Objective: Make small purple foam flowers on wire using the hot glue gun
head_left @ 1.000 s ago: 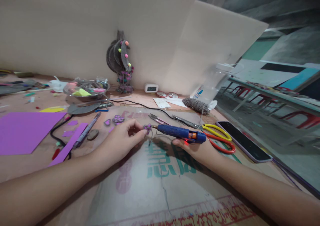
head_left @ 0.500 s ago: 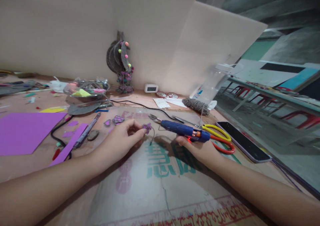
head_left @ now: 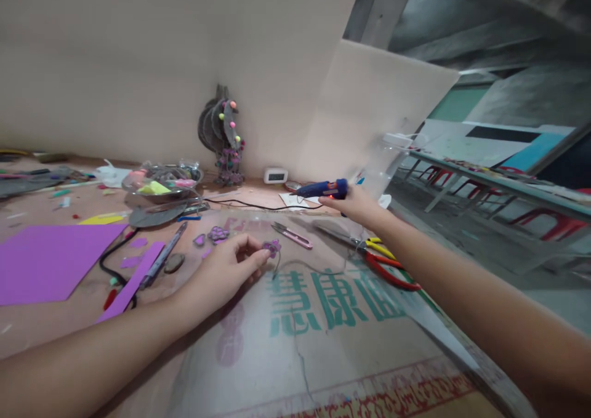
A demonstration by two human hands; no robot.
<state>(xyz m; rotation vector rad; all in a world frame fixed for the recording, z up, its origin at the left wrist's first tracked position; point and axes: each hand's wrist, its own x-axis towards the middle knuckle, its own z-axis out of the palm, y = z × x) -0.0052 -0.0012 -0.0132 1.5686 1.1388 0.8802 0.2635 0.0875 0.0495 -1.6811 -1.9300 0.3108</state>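
My left hand (head_left: 231, 263) pinches a small purple flower (head_left: 272, 248) edged in grey, with a thin grey yarn trailing from it. My right hand (head_left: 357, 204) is wrapped round a blue hot glue gun (head_left: 323, 189), held at the back of the table with its nozzle pointing left and a red light showing. Between the hands lie pink-handled thread snips (head_left: 295, 236) and large scissors (head_left: 383, 264) with red and yellow handles. Left of the flower are another purple flower (head_left: 218, 234) and a purple heart piece (head_left: 199, 240).
Purple sheet (head_left: 50, 261), a purple strip (head_left: 133, 282) and a pen (head_left: 164, 255) lie at left. Behind them stands a bowl of craft bits (head_left: 161, 181). A grey hanging ornament (head_left: 219, 128) and small digital clock (head_left: 276, 176) are against the wall. A black cord (head_left: 258, 206) crosses the back.
My right hand has carried the glue gun up and away toward the back, uncovering the snips and scissors. My left hand still pinches the flower, almost unmoved. The view has tilted somewhat.
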